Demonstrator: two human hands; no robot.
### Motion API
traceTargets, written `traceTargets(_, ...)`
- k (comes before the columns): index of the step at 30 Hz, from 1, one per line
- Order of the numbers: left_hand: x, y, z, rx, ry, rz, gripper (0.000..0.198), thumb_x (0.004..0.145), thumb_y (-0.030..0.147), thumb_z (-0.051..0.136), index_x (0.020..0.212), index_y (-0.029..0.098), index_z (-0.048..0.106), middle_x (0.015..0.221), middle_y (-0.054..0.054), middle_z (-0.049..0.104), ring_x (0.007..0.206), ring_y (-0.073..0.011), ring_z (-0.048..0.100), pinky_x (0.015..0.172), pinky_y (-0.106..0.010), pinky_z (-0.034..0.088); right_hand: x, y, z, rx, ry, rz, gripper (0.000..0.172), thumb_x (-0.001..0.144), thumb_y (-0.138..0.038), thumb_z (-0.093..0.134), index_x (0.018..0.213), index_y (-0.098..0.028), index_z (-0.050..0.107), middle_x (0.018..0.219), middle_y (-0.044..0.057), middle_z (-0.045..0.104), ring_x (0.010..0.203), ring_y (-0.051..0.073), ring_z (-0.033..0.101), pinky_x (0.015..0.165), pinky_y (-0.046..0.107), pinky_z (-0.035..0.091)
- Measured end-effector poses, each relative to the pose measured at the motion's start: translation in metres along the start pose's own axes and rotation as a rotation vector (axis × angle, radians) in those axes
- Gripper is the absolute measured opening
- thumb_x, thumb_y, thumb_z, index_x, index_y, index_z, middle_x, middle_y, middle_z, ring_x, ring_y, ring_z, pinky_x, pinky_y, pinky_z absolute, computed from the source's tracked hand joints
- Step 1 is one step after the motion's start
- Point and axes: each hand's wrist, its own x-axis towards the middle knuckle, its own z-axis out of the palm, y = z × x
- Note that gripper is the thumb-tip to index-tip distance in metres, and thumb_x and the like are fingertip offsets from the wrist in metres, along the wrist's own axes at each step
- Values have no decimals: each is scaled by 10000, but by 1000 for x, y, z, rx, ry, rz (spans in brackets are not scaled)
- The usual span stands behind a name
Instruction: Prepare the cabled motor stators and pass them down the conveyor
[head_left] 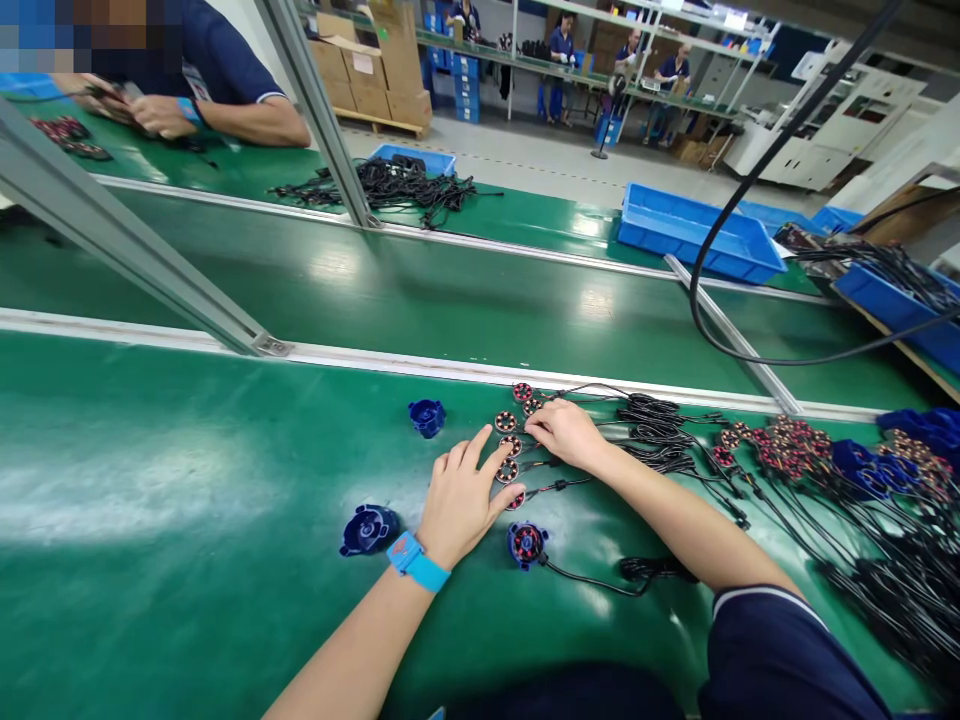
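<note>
Several small round motor stators with copper windings lie in a rough column, black cables (652,430) running off to their right. My left hand (457,500), a blue band at its wrist, rests palm down with fingers spread. Its fingertips and thumb touch the lower stators (507,470). My right hand (570,432) has its fingers pinched at the edge of an upper stator (532,407), partly covering it. Below the hands, a blue plastic housing (527,545) has a stator seated in it and a cable attached. Two more blue housings, one farther off (427,418) and one nearer (369,529), lie on the left.
A heap of wired stators (795,445) and blue housings lies at the right. A white rail (375,362) edges the green bench, with a metal post (247,330) on it. A black cable (697,270) hangs at right. Across the belt stand a blue bin (697,235) and a co-worker (232,70).
</note>
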Motion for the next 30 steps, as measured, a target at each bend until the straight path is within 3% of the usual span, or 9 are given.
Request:
traceTargets(8,0,-1,-1,-9,18,12,510,942,531,588,1367,250,579,1494,-145,462,1187,-347,537,868,-474,493,6,-6,2,47,50,-8,147,946,-245,630,951,-178,760,928,66,753,893,205,648,872,329,480)
traceTargets(17,-1,2,0,9,-16,5,532,945,537,581,1386,242,560,1518,-131,442,1201,-337,524,893,-470,479,-13,-1,-19,19,137,-18,166,951,-276,632,1009,-198,766,802,52,703,805,189,615,787,300,456)
traceTargets(26,-1,2,0,22,-12,4,540,942,544,583,1393,249,555,1498,-136,461,1200,-342,521,899,-474,463,-1,-15,-2,-91,63,-27,126,908,-294,695,912,-182,753,892,76,714,875,219,595,826,337,428)
traceTargets(30,-3,2,-7,-75,73,14,439,987,495,526,1334,234,589,1443,-129,514,1175,-322,532,895,-452,449,-26,-24,-21,0,170,-37,152,942,-305,654,946,-181,742,788,46,673,780,181,572,799,316,428)
